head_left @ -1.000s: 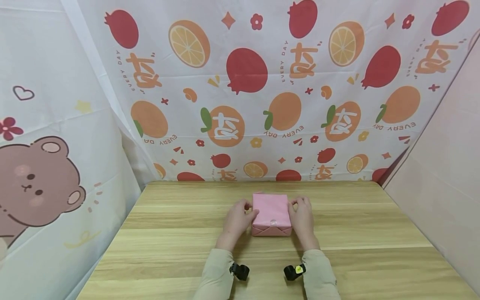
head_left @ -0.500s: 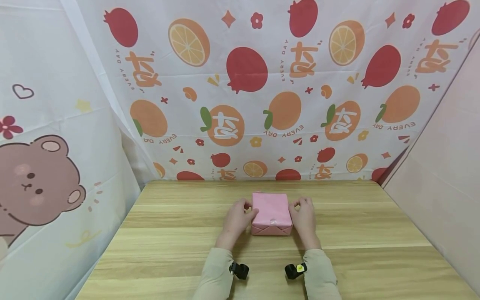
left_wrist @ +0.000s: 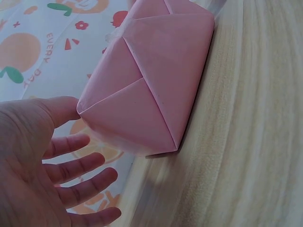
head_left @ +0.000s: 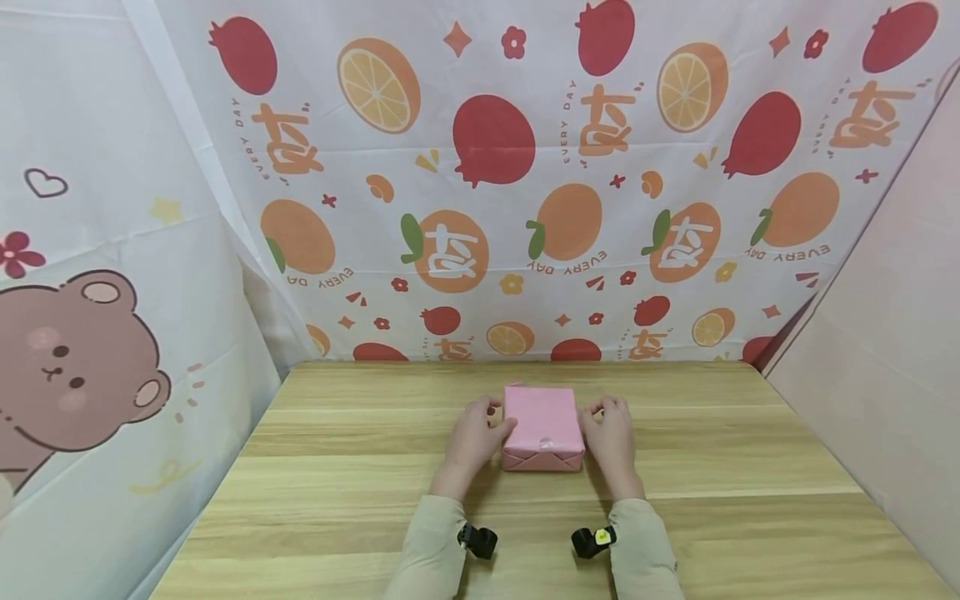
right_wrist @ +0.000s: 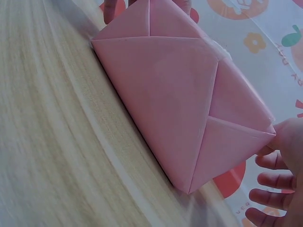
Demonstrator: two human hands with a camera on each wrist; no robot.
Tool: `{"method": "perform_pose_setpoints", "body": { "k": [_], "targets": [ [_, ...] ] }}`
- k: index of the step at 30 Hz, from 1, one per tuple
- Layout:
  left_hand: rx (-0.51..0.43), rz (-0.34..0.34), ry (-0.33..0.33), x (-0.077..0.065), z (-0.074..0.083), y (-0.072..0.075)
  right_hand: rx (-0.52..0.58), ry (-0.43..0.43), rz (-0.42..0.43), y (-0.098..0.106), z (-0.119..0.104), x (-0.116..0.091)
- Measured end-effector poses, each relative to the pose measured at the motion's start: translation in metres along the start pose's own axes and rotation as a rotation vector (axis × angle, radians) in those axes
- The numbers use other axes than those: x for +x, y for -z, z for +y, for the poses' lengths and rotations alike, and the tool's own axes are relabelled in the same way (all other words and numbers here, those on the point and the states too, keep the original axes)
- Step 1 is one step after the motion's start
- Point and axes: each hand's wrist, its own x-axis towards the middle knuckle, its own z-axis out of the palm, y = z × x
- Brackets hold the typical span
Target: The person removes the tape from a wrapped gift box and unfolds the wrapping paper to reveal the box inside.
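Note:
A box wrapped in pink paper (head_left: 542,421) sits on the wooden table, its folded end flaps facing the person and a bit of clear tape on its near top edge. At its left side, my left hand (head_left: 474,437) touches the top edge with the thumb, and its other fingers are spread beside the box in the left wrist view. My right hand (head_left: 609,437) is at the right side, thumb close to the box's edge. In the right wrist view, the fingers of the right hand (right_wrist: 279,175) are loosely bent beside the pink box (right_wrist: 161,90).
The wood-grain table (head_left: 360,500) runs back to a fruit-printed cloth (head_left: 495,208). A bear-printed cloth (head_left: 82,367) hangs on the left, a plain pale one (head_left: 885,350) on the right. Black wrist cameras sit at both sleeves.
My right hand has shifted slightly to the right, away from the box's side. The left hand and the box have hardly moved.

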Motion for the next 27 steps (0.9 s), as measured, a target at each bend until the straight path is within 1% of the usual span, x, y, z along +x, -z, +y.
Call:
{"method": "perform_pose_setpoints", "body": {
  "k": [6,9,14,18,27],
  "targets": [
    [0.003,-0.016,-0.038,-0.0006,-0.0019,0.0016,0.005,-0.023,-0.007,-0.0006,0.0004,0.002],
    [-0.007,-0.021,-0.047,-0.0008,-0.0011,0.0027,0.004,-0.018,0.001,-0.0014,0.0013,0.0025],
    [-0.024,-0.012,-0.091,-0.001,-0.0009,0.0037,0.003,-0.008,0.006,-0.0006,0.0008,0.0016],
    [-0.004,-0.016,-0.116,-0.0009,-0.002,0.0048,0.005,-0.009,0.003,-0.0001,0.0,0.001],
    [0.053,-0.077,-0.144,-0.0046,-0.0017,0.01,0.012,0.002,0.002,-0.001,0.0013,0.0007]
  ]
}}
